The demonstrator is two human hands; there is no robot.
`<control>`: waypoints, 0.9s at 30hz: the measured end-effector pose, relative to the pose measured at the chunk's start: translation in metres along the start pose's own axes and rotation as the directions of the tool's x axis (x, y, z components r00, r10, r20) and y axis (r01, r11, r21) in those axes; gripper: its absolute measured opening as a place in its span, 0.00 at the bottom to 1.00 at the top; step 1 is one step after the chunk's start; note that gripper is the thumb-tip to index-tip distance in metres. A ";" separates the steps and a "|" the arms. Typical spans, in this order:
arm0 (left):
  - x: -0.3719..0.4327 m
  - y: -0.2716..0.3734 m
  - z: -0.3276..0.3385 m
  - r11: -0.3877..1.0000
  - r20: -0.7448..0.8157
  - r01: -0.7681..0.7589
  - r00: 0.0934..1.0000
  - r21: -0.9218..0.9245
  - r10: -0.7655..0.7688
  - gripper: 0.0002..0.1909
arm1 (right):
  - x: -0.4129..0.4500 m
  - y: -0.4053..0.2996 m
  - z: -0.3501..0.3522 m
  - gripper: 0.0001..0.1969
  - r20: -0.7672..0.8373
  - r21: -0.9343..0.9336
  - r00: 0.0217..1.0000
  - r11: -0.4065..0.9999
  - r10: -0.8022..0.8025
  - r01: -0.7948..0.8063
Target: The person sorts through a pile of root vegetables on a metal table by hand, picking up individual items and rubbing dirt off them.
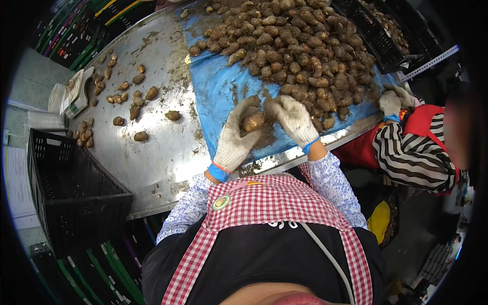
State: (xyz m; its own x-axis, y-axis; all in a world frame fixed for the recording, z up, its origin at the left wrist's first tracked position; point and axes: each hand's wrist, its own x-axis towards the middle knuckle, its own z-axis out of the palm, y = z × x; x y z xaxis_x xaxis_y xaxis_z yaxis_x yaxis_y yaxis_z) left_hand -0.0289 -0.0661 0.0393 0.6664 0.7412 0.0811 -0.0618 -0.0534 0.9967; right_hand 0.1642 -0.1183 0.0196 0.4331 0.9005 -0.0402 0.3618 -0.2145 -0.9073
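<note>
My left hand (235, 143), in a dirt-stained knitted glove over a blue one, is curled around a brown taro corm (253, 122). Close beside it on the right, my gloved right hand (293, 118) has bent, soil-darkened fingers; they are blurred, and whether they grip anything is unclear. Both hands are over a blue plastic sheet (211, 82) near the table's front edge. Just beyond them rises a large heap of soil-covered taro corms (293, 49). Loose crumbs of soil lie on the sheet below my hands.
Several loose corms (151, 93) are spread over the metal table (164, 148) at left. A scale (76, 93) stands at its left edge, near a black plastic crate (87, 198). On the right, a co-worker's gloved hands (394, 100) are beside the heap.
</note>
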 end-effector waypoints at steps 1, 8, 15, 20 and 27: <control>0.001 -0.003 0.000 1.000 -0.024 -0.003 1.000 -0.017 0.002 0.39 | -0.005 -0.001 0.005 0.11 -0.001 0.060 0.996 0.994 -0.091 0.091; -0.004 -0.003 0.001 0.996 0.024 0.042 0.999 -0.081 -0.040 0.31 | -0.010 -0.021 0.005 0.11 -0.147 -0.462 0.921 0.849 -0.360 0.257; 0.003 -0.014 -0.014 0.939 -0.007 0.060 0.998 -0.340 -0.067 0.32 | -0.014 0.006 -0.004 0.15 -0.029 -0.344 0.990 0.931 -0.138 0.120; 0.001 -0.032 -0.015 0.651 0.078 0.182 0.980 -0.737 -0.186 0.27 | -0.030 -0.032 0.006 0.23 0.120 -0.131 0.964 0.958 -0.239 0.254; 0.008 -0.033 -0.023 0.966 0.107 0.246 0.965 -0.075 -0.238 0.25 | -0.032 -0.026 0.021 0.15 0.241 -0.295 0.942 0.907 -0.235 0.302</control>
State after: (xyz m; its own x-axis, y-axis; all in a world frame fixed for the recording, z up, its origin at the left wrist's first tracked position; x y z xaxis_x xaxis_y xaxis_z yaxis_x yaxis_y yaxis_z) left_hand -0.0385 -0.0434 0.0066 0.7375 0.6567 -0.1578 0.0489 0.1812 0.9822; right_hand 0.1237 -0.1333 0.0361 0.1241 0.9894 0.0749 0.7022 -0.0343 -0.7112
